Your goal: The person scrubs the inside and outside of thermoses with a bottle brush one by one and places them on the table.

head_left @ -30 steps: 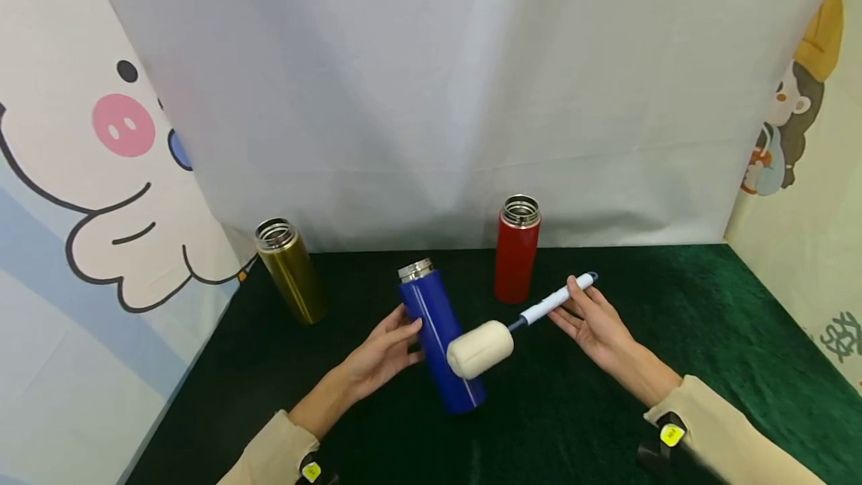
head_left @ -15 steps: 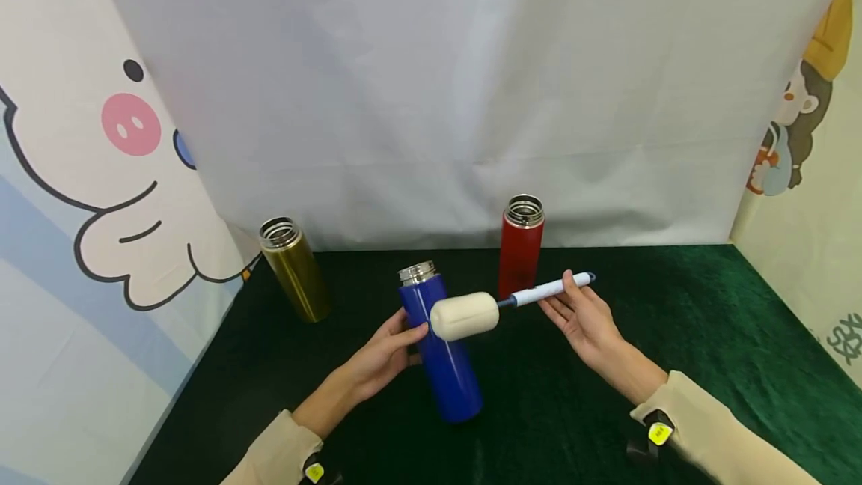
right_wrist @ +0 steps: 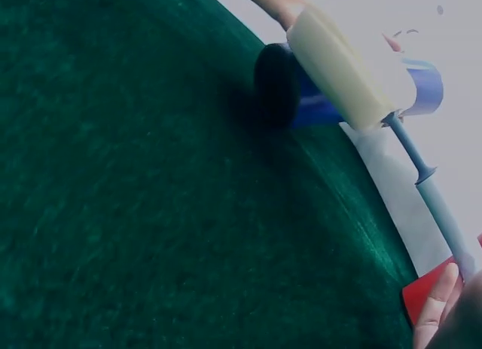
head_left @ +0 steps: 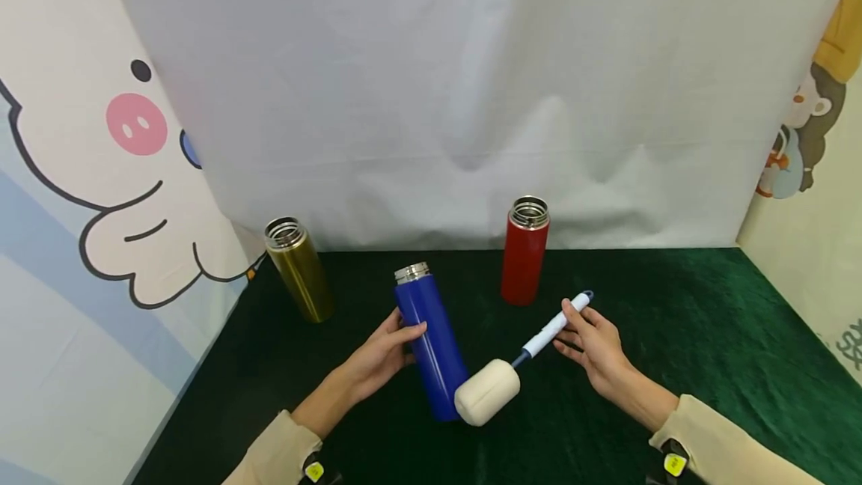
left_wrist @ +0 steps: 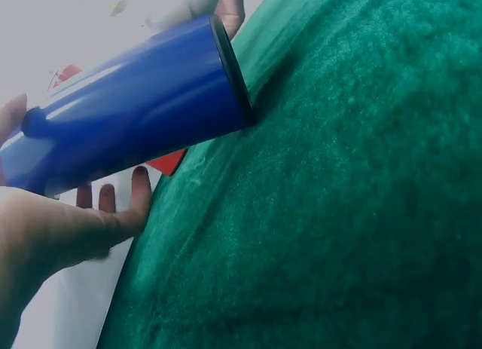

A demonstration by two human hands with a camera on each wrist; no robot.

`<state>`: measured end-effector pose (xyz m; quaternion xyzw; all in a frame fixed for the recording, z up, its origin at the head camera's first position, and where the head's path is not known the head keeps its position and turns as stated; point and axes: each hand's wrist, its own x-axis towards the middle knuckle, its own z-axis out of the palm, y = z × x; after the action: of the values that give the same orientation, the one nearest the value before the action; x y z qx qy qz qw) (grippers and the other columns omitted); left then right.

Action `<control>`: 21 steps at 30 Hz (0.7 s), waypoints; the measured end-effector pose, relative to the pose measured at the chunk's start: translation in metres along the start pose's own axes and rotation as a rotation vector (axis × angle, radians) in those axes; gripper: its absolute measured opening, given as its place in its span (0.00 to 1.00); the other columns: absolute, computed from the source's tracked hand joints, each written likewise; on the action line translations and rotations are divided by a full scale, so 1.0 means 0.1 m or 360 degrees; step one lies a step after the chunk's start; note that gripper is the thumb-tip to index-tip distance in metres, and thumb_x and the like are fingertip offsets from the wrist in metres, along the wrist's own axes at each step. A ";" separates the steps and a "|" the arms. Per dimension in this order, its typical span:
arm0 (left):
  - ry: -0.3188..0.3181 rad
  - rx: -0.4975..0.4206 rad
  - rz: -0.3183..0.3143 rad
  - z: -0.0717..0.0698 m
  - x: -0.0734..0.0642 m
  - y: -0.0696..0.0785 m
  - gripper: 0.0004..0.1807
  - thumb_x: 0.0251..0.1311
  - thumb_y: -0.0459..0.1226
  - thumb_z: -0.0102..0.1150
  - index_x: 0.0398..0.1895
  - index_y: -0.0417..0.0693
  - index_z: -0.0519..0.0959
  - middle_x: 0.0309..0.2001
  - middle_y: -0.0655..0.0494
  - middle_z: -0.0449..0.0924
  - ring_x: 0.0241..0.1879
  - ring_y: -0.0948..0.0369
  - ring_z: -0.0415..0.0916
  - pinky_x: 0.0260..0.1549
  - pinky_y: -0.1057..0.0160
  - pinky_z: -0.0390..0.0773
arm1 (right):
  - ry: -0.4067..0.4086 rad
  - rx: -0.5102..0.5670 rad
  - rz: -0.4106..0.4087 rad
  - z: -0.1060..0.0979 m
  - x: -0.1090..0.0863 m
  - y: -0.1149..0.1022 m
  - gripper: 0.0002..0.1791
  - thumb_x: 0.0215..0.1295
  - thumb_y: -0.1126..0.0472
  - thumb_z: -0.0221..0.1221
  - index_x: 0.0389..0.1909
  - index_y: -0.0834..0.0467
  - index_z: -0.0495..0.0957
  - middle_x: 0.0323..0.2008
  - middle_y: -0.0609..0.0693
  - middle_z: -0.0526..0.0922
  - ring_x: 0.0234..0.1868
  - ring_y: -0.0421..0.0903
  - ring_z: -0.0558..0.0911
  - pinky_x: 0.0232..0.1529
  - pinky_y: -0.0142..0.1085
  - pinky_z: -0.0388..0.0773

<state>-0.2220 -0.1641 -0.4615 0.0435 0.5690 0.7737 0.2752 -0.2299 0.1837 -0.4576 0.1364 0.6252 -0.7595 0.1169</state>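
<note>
My left hand [head_left: 374, 360] grips a blue bottle [head_left: 434, 346] around its upper half, thumb across the front. The bottle leans, its open steel mouth up and to the left. In the left wrist view the blue bottle [left_wrist: 143, 96] shows its dark base over the green cloth. My right hand [head_left: 595, 350] pinches the pale handle of a sponge bottle brush [head_left: 490, 391] between thumb and fingers. The cream sponge head points down and left, overlapping the bottle's lower end in the head view. In the right wrist view the brush's sponge [right_wrist: 343, 66] lies across the bottle [right_wrist: 316, 100].
A gold bottle [head_left: 301, 275] without a lid stands at the back left. Toward the back, right of the middle, a red bottle [head_left: 524, 257] stands open too. Dark green cloth [head_left: 673, 335] covers the table, and a white curtain [head_left: 431, 96] hangs behind it.
The brush head rose over the bottle's middle half a second ago, then swung down to its lower end. My right hand dipped slightly. The bottle stays in my left hand, barely shifted.
</note>
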 end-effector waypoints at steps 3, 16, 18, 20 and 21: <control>0.0006 0.0039 0.0002 0.00 -0.01 -0.01 0.43 0.73 0.42 0.53 0.82 0.61 0.40 0.79 0.45 0.51 0.76 0.44 0.57 0.77 0.36 0.53 | -0.0004 0.0011 0.0000 0.01 0.02 -0.03 0.23 0.78 0.45 0.52 0.62 0.56 0.64 0.33 0.38 0.80 0.35 0.32 0.82 0.43 0.27 0.84; -0.0176 0.0130 0.0229 0.03 -0.04 -0.03 0.38 0.77 0.38 0.50 0.82 0.51 0.44 0.78 0.40 0.53 0.73 0.49 0.64 0.72 0.38 0.66 | -0.0132 0.0633 0.0070 0.16 0.00 -0.47 0.12 0.75 0.48 0.52 0.48 0.51 0.67 0.36 0.41 0.82 0.41 0.33 0.82 0.51 0.22 0.81; -0.0172 0.0137 0.0228 0.03 -0.03 -0.04 0.38 0.77 0.39 0.49 0.82 0.52 0.43 0.78 0.40 0.52 0.74 0.47 0.62 0.72 0.38 0.66 | -0.0161 0.0796 0.0087 0.17 0.00 -0.52 0.10 0.75 0.51 0.52 0.46 0.52 0.68 0.37 0.44 0.84 0.42 0.35 0.84 0.53 0.22 0.81; -0.0171 0.0126 0.0222 0.02 -0.02 -0.06 0.38 0.78 0.39 0.48 0.83 0.53 0.42 0.79 0.40 0.50 0.75 0.45 0.60 0.72 0.37 0.65 | -0.0189 0.0939 0.0113 0.17 -0.01 -0.54 0.08 0.75 0.54 0.52 0.45 0.54 0.69 0.38 0.48 0.85 0.44 0.37 0.86 0.56 0.23 0.80; -0.0171 0.0114 0.0222 0.01 -0.01 -0.07 0.38 0.78 0.39 0.48 0.83 0.54 0.41 0.79 0.41 0.49 0.76 0.45 0.59 0.72 0.37 0.65 | -0.0205 0.0984 0.0124 0.17 -0.01 -0.55 0.08 0.75 0.55 0.52 0.44 0.55 0.69 0.38 0.50 0.86 0.44 0.39 0.87 0.57 0.24 0.80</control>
<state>-0.2179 -0.1623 -0.4672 0.1342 0.5764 0.7666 0.2492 -0.2485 0.1779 -0.4040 0.1409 0.3505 -0.9156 0.1382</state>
